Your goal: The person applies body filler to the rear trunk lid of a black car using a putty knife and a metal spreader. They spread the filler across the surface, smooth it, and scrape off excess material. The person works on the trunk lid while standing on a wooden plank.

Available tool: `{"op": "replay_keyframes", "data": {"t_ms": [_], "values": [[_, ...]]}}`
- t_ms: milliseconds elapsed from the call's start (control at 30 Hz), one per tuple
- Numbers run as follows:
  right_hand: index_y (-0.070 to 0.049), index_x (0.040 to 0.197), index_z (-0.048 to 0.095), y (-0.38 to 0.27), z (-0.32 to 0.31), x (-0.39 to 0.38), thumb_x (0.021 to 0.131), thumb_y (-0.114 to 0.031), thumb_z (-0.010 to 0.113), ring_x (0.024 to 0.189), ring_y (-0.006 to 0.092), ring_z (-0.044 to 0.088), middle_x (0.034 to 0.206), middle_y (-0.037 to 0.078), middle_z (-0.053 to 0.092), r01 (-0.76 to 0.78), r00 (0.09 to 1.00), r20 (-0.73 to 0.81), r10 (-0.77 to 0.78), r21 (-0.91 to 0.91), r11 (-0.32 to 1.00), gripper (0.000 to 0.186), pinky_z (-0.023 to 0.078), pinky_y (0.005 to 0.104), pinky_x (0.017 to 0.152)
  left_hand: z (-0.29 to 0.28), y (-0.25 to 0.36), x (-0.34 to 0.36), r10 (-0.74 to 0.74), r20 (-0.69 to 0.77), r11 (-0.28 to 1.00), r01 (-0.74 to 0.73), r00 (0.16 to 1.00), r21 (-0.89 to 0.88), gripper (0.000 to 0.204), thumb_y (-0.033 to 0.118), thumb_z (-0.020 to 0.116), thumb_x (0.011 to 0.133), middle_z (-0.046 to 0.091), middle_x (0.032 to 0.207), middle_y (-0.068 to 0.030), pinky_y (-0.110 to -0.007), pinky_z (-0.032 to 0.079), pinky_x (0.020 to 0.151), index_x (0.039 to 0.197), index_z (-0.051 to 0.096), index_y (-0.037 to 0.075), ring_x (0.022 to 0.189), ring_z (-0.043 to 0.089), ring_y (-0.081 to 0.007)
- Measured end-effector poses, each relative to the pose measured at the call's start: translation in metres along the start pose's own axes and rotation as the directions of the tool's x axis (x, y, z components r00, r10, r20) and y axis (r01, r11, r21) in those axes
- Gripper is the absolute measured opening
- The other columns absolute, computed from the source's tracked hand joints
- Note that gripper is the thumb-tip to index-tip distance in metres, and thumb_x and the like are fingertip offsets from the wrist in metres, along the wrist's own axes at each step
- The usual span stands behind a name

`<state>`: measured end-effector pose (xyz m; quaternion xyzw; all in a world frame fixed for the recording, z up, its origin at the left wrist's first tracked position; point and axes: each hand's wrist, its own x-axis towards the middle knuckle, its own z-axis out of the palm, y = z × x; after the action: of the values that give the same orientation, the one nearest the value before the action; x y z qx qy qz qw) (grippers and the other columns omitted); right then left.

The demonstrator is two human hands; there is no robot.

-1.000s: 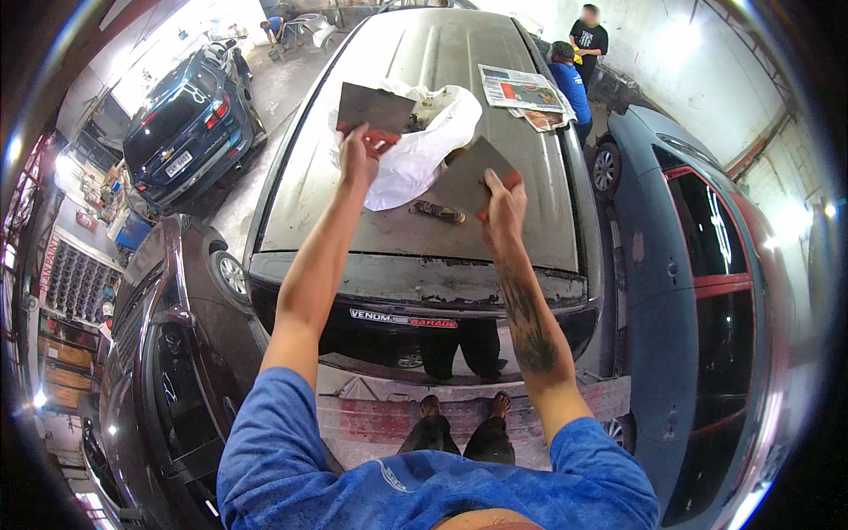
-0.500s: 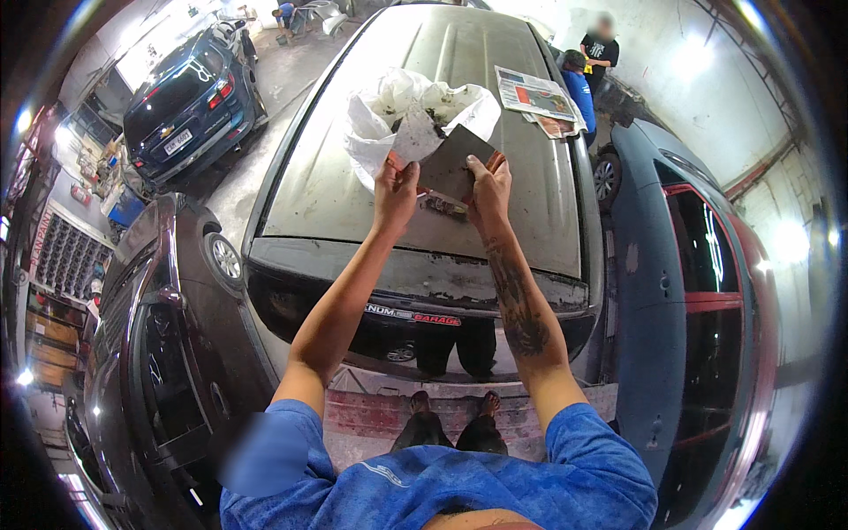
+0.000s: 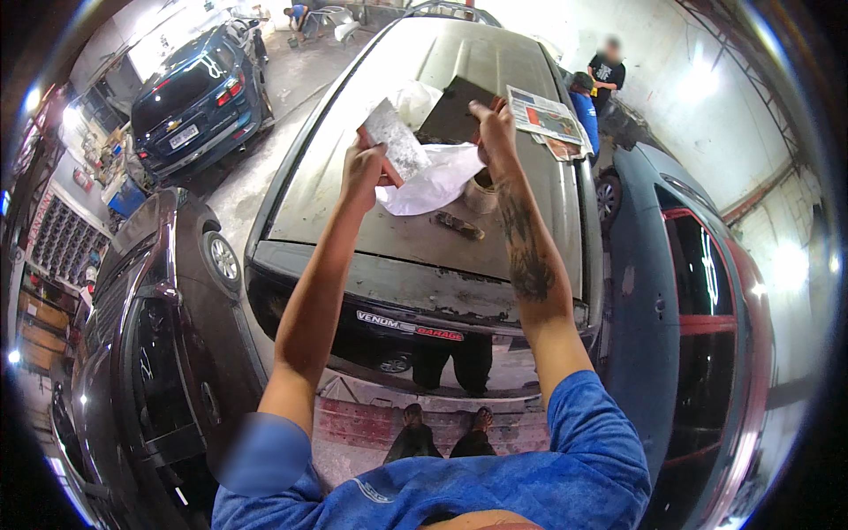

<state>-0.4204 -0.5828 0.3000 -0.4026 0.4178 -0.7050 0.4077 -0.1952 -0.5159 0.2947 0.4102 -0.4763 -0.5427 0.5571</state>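
Both arms are up over the grey car roof [image 3: 424, 221] in the middle of the frame. The left hand [image 3: 364, 172] is clamped shut around the reddish handle of a broad putty spreader [image 3: 396, 146], its pale, smeared blade angled up and to the right. Just right of it, the right hand [image 3: 495, 132] pinches the near edge of a dark flat board [image 3: 450, 110], fingers curled over the top, thumb beneath. Blade and board sit close together, above a white crumpled sheet [image 3: 433, 177] on the roof.

That spreader looks light and stiff, best held at the handle, as it is; the blade is likely tacky with filler. The board looks thin and rigid, an easy edge pinch, though it could tip if loaded at the far end.

Containers: a small round tin [image 3: 481, 196] stands on the roof under the right wrist; its contents cannot be seen. A short dark tool [image 3: 459, 225] lies nearby, and a newspaper [image 3: 541, 115] is spread at upper right.
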Motion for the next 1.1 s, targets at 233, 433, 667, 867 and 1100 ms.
{"op": "replay_keyframes", "data": {"t_ms": [233,433,667,867,1100], "values": [[0.006,0.085,0.062,0.055,0.01,0.085,0.08,-0.003,0.058,0.053,0.0249,0.065,0.074,0.015,0.065,-0.133,0.99,-0.052,0.131,-0.65,0.748,0.011,0.048,0.0387,0.038,-0.073,-0.025,-0.099,-0.138,-0.108,0.976,0.116,0.985,-0.184,0.023,0.01,0.048,0.091,0.061,0.069,-0.0143,-0.039,0.055,0.047,0.112,0.047,0.002,0.05,0.062,-0.0226],[-0.002,0.133,0.054,0.058,-0.01,0.109,0.078,-0.017,0.057,0.104,0.0373,0.066,0.117,0.023,0.066,0.407,0.881,0.31,-0.358,-0.881,0.24,0.057,0.053,0.0431,0.092,-0.091,-0.052,-0.148,-0.277,-0.149,0.914,0.213,0.949,-0.345,0.008,0.011,0.054,0.091,0.062,0.081,-0.009,-0.034,0.054,0.047,0.092,0.048,0.007,0.058,0.064,-0.0195],[0.004,0.141,0.041,0.026,-0.064,0.025,0.087,-0.015,0.063,0.126,0.0389,0.052,0.137,0.032,0.049,0.39,0.876,0.021,-0.482,-0.62,0.681,0.062,0.041,0.0445,0.104,-0.104,-0.103,-0.214,-0.267,-0.123,0.837,0.166,0.956,-0.521,0.024,0.011,0.049,0.093,0.064,0.097,-0.0082,-0.034,0.057,0.061,0.116,0.052,0.005,0.079,0.068,-0.0205],[-0.012,0.096,0.049,-0.017,-0.228,-0.151,0.082,-0.026,0.077,0.041,0.009,0.04,0.071,0.0,0.049,-0.185,0.929,-0.364,0.062,-0.312,0.932,0.034,0.032,0.0264,0.035,-0.124,-0.157,-0.274,-0.438,-0.067,0.788,0.347,0.896,-0.509,0.032,0.013,0.047,0.094,0.062,0.109,-0.0082,-0.036,0.061,0.068,0.126,0.047,0.005,0.093,0.067,-0.0203],[-0.006,0.114,0.055,0.025,-0.365,-0.318,0.089,-0.004,0.065,0.095,0.0197,0.065,0.108,0.008,0.064,-0.468,0.689,-0.617,0.38,0.021,0.883,0.026,0.054,0.0326,0.079,-0.089,-0.192,-0.281,-0.477,-0.154,0.841,0.398,0.866,-0.366,0.033,0.014,0.053,0.094,0.062,0.11,-0.0094,-0.037,0.059,0.064,0.125,0.049,0.006,0.089,0.068,-0.0224]]}}
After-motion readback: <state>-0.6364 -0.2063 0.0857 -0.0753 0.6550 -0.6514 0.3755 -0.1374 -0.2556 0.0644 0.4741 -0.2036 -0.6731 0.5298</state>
